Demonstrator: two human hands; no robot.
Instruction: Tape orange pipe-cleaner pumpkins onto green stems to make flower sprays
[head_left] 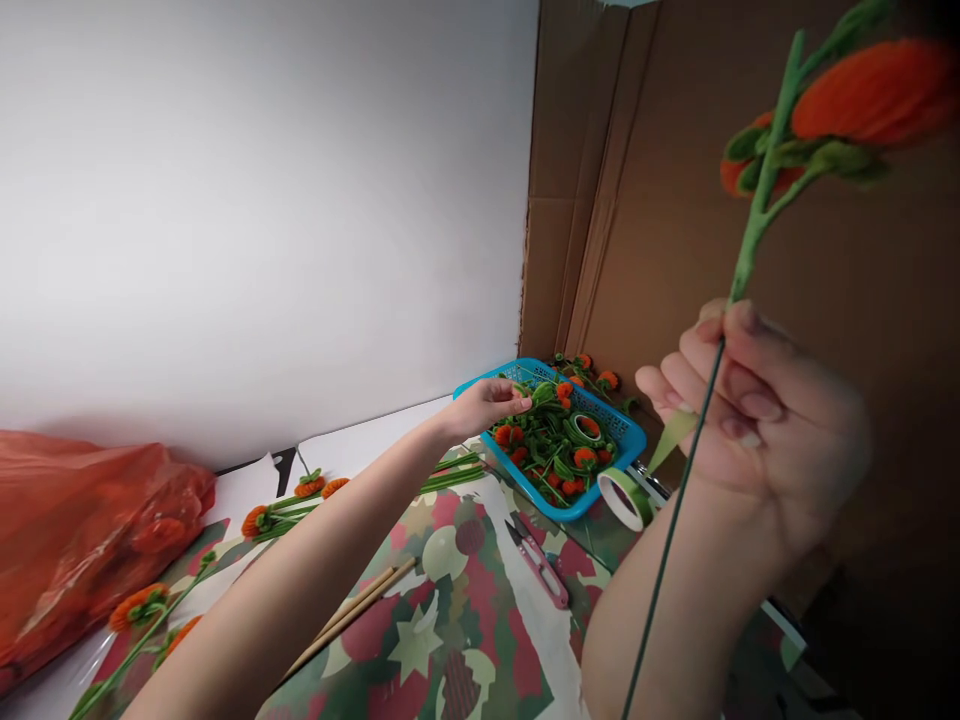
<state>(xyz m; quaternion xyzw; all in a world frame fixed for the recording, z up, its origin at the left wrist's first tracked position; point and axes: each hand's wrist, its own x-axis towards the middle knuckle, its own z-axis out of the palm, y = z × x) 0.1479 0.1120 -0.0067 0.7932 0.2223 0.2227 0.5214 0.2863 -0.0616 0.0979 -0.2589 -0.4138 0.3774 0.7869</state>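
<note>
Across the far left stands a plain white wall (pixel 262 200), cut off by the frame's top and left edges; to its right rises brown cardboard (pixel 690 200), sinking into shadow at the far right. Before them lies the desk (pixel 450 550), covered in a pattern of stars and discs and partly hidden under the forearms. At the left a translucent red bag (pixel 97 540) runs out of view, its contents hard to make out. Nearest on the right, an orange flower spray (pixel 765 185) is held up, its biggest bloom blurred. The right hand (pixel 757 420) pinches its dark wire stem, whose lower end is cut off. Farther away, a blue basket (pixel 562 513) holds orange flowers and green leaves in a tangled heap. Over its left part, the left hand (pixel 491 400) has thumb and fingers drawn together at some leaves; whether it grips one, I cannot tell. Left of that forearm lies a flower bunch (pixel 259 520), its stems running behind the arm. Wooden sticks (pixel 352 619) also slip partly beneath it. Pink snips (pixel 561 597) rest near the basket. Just beside the basket, a tape roll (pixel 641 500) sends a pale green strip to the right hand.
</note>
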